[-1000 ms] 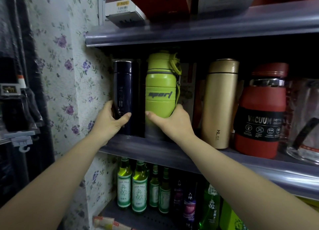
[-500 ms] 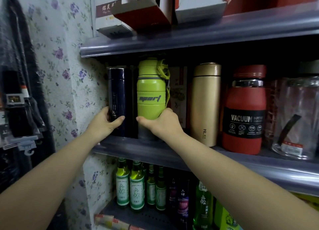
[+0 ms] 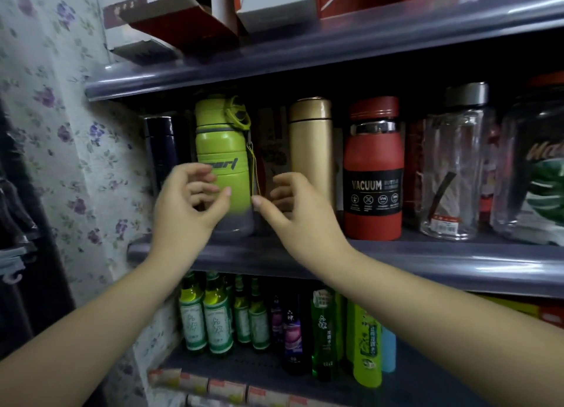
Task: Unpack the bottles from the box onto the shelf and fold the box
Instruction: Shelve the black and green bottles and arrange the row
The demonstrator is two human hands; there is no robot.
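Between the two open hands, the green bottle (image 3: pixel 224 165) is standing upright on the middle shelf (image 3: pixel 457 261). Neither hand is gripping it: the left hand (image 3: pixel 186 206) is hovering in front of its lower left with fingers loosely curled, and the right hand (image 3: pixel 297 211) is hanging just to its right, thumb near the gray base; whether that thumb is touching is blurred.

Just left of it, a dark blue flask (image 3: pixel 161 150) is sitting against the flowered wall (image 3: pixel 61 107). To the right, a gold flask (image 3: pixel 311 144), a red bottle (image 3: pixel 374 168) and a clear glass bottle (image 3: pixel 454 174) are lining up along the same shelf.

Judging from this, the bottles here are looking placed, so the unpacking seems largely done. No box to fold is showing near the hands; the red and white cartons (image 3: pixel 213 13) on the upper shelf may or may not be it, so folding appears to be left.

The green bottle is looking like matte plastic or coated metal, a ribbed cylinder with a loop at its cap. Both flasks are looking smooth, slim and metallic, the red one squat and rubbery-looking.
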